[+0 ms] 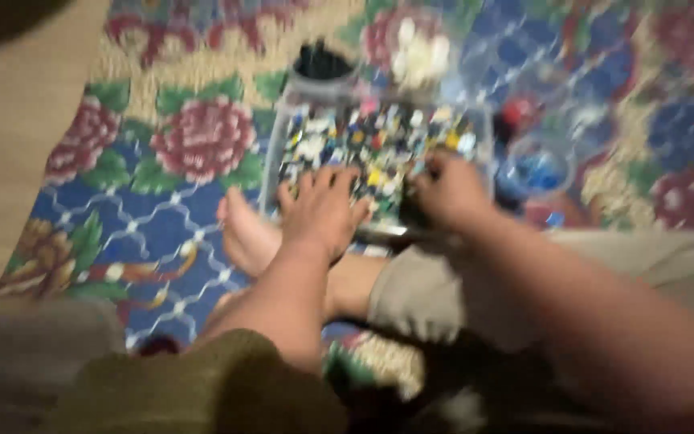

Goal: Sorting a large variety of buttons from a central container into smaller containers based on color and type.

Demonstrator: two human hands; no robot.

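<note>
Beside hands [379, 201] — bare foot [246, 237], small tub [536, 173]

Flowered rug [162, 217] under clear bin [283, 137] of small pieces

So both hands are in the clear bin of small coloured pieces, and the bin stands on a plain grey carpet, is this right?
Not quite. The head view shows the clear bin on a flowered rug of blue, red and green, not plain grey. Both the left hand and right hand do reach into the pieces.

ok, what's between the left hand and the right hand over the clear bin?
Head view, blurred: only the small mixed-colour pieces in the clear bin show in the gap between the left hand and right hand. Nothing else discernible.
</note>
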